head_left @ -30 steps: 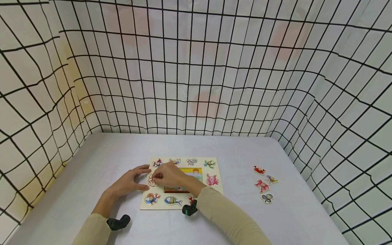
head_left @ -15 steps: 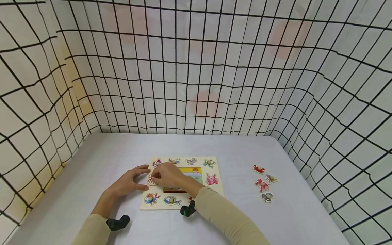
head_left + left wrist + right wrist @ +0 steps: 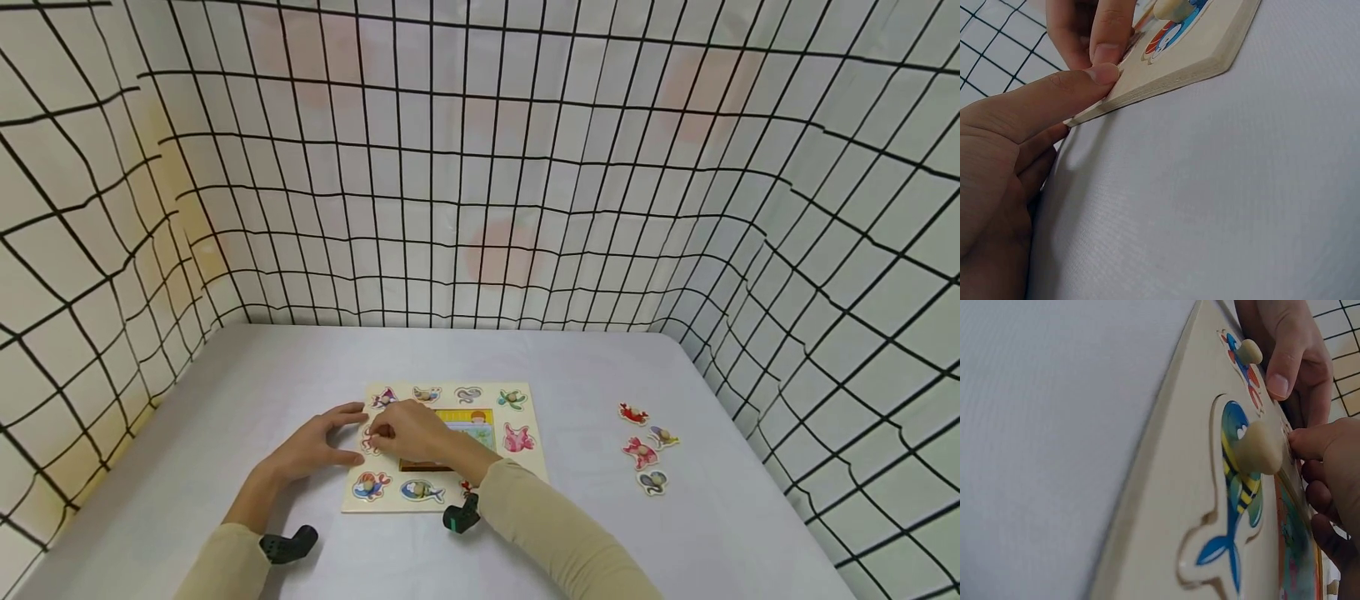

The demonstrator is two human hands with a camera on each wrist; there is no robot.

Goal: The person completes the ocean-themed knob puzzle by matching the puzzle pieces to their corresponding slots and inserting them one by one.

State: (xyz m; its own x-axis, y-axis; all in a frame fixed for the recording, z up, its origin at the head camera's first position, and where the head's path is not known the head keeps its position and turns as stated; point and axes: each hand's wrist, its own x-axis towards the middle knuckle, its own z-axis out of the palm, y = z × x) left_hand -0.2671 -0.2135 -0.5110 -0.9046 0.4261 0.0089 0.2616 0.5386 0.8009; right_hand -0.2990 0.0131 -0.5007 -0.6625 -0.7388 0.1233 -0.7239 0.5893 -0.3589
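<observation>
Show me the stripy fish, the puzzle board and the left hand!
Stripy fish (image 3: 1244,490): right wrist view, striped body.
Puzzle board (image 3: 1188,456): right wrist view, bare surface.
Left hand (image 3: 307,446): head view, back of the hand.

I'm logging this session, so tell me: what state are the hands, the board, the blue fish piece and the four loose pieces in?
Puzzle board: lying flat, partly filled
Left hand: thumb and fingers apart, at the board's left edge
Right hand: fingers curled over the board's left side, grip hidden
Blue fish piece: in its slot
Red piece: loose, right of the board
Pink piece: loose
Yellow-and-purple piece: loose
Dark grey piece: loose
</observation>
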